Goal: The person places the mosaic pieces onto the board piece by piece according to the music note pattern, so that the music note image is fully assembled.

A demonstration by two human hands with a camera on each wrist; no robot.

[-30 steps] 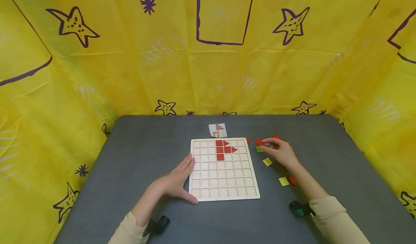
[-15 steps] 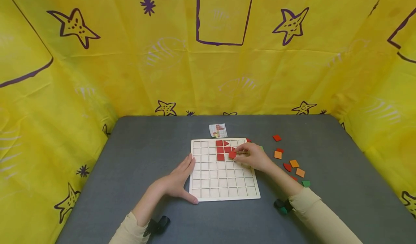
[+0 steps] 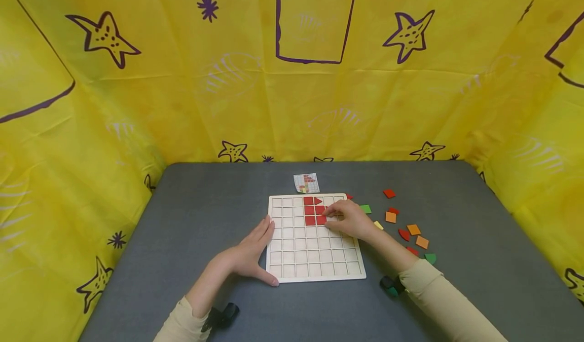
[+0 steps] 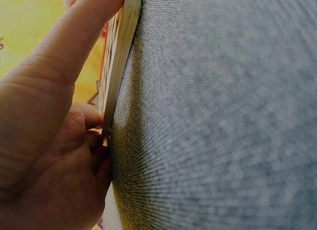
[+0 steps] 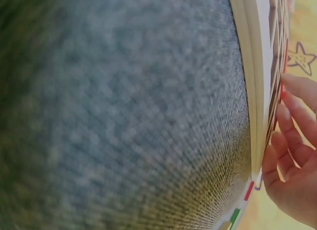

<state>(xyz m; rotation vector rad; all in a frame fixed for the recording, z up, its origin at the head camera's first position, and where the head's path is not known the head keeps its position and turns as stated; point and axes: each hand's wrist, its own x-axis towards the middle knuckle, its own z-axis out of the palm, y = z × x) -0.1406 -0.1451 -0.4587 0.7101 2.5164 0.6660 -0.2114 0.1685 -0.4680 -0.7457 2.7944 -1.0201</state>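
Note:
A pale wooden grid board (image 3: pixel 315 256) lies on the table, with red square tiles (image 3: pixel 309 221) and a red triangular tile (image 3: pixel 318 201) in its upper cells. My left hand (image 3: pixel 244 253) rests along the board's left side, fingers straight, thumb at the near left corner; the left wrist view shows the thumb against the board's edge (image 4: pixel 121 51). Over the upper right cells, my right hand (image 3: pixel 349 219) pinches a red square tile (image 3: pixel 321 221) at its right side, low on the grid. Its fingers hide some cells. In the right wrist view, the fingertips (image 5: pixel 291 81) are right at the grid surface.
A small printed pattern card (image 3: pixel 306 183) lies just beyond the board. To the right are scattered loose tiles: orange squares (image 3: pixel 413 229), a green tile (image 3: pixel 366 209), a red square (image 3: pixel 389 193) and a red quarter-circle (image 3: pixel 404 234). Yellow cloth (image 3: pixel 292 114) hangs behind the table.
My right hand has moved left from the loose tiles onto the board, bringing a red square tile down into the cell beside the lowest red square. My left hand stays in place.

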